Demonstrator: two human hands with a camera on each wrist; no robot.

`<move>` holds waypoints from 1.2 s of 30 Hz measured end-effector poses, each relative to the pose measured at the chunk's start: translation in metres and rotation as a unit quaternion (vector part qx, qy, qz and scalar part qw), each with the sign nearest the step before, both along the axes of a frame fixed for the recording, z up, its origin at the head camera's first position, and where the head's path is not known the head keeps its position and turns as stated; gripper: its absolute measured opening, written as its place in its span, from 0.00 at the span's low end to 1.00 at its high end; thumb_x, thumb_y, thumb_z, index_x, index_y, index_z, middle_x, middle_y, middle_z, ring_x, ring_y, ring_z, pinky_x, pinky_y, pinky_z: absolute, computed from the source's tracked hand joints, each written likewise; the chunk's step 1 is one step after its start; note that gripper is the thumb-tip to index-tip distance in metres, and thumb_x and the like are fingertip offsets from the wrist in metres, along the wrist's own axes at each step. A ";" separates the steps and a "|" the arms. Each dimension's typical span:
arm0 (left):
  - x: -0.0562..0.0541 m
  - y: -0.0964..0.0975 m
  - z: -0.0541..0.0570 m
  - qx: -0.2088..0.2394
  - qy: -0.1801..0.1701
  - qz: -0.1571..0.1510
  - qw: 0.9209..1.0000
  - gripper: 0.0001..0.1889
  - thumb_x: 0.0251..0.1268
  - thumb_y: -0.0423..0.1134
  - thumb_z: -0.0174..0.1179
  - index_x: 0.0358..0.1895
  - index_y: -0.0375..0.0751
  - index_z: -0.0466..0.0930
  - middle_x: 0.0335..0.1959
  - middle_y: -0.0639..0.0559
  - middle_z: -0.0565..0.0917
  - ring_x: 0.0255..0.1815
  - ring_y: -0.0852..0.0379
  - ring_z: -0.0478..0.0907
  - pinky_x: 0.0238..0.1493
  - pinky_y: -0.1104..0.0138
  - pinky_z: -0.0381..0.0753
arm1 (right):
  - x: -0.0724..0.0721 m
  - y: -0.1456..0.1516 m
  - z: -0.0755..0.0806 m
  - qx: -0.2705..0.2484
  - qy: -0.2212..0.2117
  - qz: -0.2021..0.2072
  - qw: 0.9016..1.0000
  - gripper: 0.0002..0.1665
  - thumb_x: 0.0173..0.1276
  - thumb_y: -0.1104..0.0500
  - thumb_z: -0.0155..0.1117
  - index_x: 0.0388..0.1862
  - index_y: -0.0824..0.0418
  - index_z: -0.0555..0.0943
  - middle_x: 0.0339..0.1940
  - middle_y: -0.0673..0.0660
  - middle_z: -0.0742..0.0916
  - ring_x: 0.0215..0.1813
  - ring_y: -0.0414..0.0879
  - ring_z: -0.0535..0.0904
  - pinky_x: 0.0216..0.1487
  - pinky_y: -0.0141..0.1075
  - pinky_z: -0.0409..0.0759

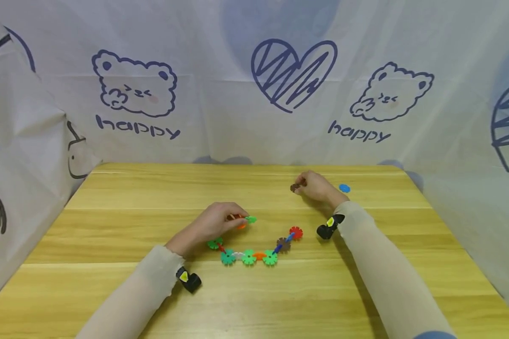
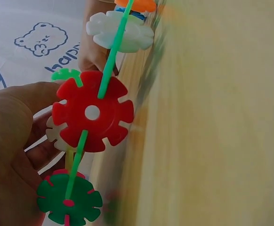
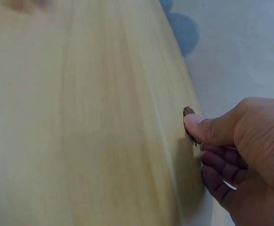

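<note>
My left hand [image 1: 215, 222] pinches an end of a chain of notched plastic snowflake discs, where orange and light green discs [image 1: 252, 219] show at its fingertips. The rest of the chain curves over the table below, with teal, green, orange, brown and blue discs up to a red disc [image 1: 296, 232]. In the left wrist view a red disc [image 2: 71, 110] and a white disc [image 2: 134, 35] are linked by green discs seen edge-on, partly hiding the fingers. Farther back, my right hand [image 1: 317, 186] pinches a loose brown snowflake disc [image 3: 189, 113] between thumb and fingers.
A blue disc [image 1: 344, 188] lies on the wooden table [image 1: 280, 301] just right of the right hand. A white cloth [image 1: 220, 117] with printed bears and hearts hangs behind the table's back edge and along both sides.
</note>
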State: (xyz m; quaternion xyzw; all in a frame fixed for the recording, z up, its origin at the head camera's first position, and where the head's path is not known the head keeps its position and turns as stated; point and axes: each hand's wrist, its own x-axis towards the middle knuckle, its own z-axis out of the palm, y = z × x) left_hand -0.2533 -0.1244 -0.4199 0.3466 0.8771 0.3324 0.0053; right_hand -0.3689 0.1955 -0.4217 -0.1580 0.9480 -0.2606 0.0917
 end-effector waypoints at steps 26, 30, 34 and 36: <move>0.003 0.001 0.005 -0.015 0.011 -0.003 1.000 0.10 0.70 0.40 0.61 0.49 0.42 0.85 0.44 0.53 0.85 0.40 0.60 0.81 0.41 0.67 0.81 | 0.035 0.002 -0.004 -0.229 -0.021 -0.046 0.972 0.07 0.71 0.66 0.61 0.46 0.67 0.77 0.39 0.61 0.83 0.40 0.51 0.79 0.42 0.39 0.80; 0.002 0.003 0.006 -0.018 0.022 -0.006 1.000 0.10 0.71 0.41 0.60 0.49 0.42 0.86 0.44 0.53 0.85 0.40 0.61 0.81 0.41 0.68 0.81 | 0.042 0.001 0.002 -0.236 -0.021 -0.040 0.971 0.09 0.71 0.65 0.62 0.47 0.68 0.78 0.40 0.61 0.83 0.40 0.51 0.81 0.42 0.39 0.82; 0.003 0.003 0.007 -0.021 0.035 -0.012 0.999 0.10 0.71 0.41 0.60 0.49 0.42 0.86 0.43 0.53 0.85 0.40 0.60 0.82 0.41 0.69 0.81 | 0.046 -0.001 0.005 -0.267 -0.048 -0.036 0.962 0.10 0.71 0.67 0.61 0.48 0.70 0.76 0.40 0.62 0.82 0.41 0.55 0.82 0.43 0.42 0.84; 0.003 0.003 0.006 -0.025 0.040 -0.013 0.999 0.11 0.71 0.41 0.60 0.49 0.41 0.85 0.44 0.53 0.85 0.40 0.60 0.82 0.41 0.68 0.81 | 0.048 -0.002 0.005 -0.282 -0.059 -0.034 0.957 0.10 0.71 0.68 0.60 0.49 0.71 0.76 0.40 0.63 0.82 0.41 0.57 0.83 0.43 0.43 0.84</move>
